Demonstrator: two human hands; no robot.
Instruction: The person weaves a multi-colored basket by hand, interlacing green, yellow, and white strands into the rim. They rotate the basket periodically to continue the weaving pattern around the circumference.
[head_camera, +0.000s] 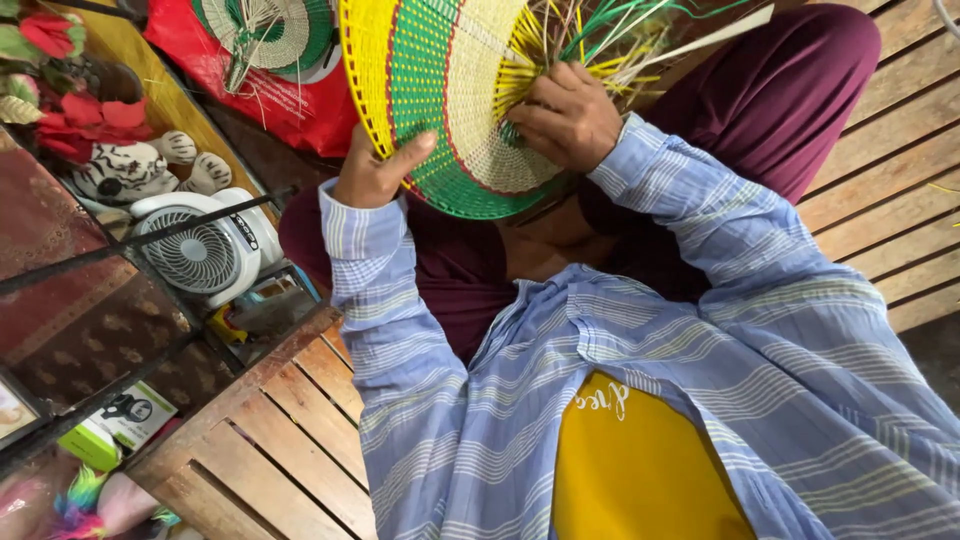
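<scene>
A round woven piece (440, 90) in yellow, green and cream bands, edged with red lines, stands tilted over my lap. My left hand (375, 170) grips its lower rim, thumb lying on the green band. My right hand (568, 115) is closed on the loose yellow and green strands (610, 40) that fan out from the unwoven edge. Blue striped sleeves cover both arms.
A second woven disc (270, 30) lies on a red bag (300, 105) at the top. A small white fan (205, 250), a plush tiger (135, 170) and red fabric flowers (60, 70) sit at left. Wooden slat platform (890, 180) lies beneath me.
</scene>
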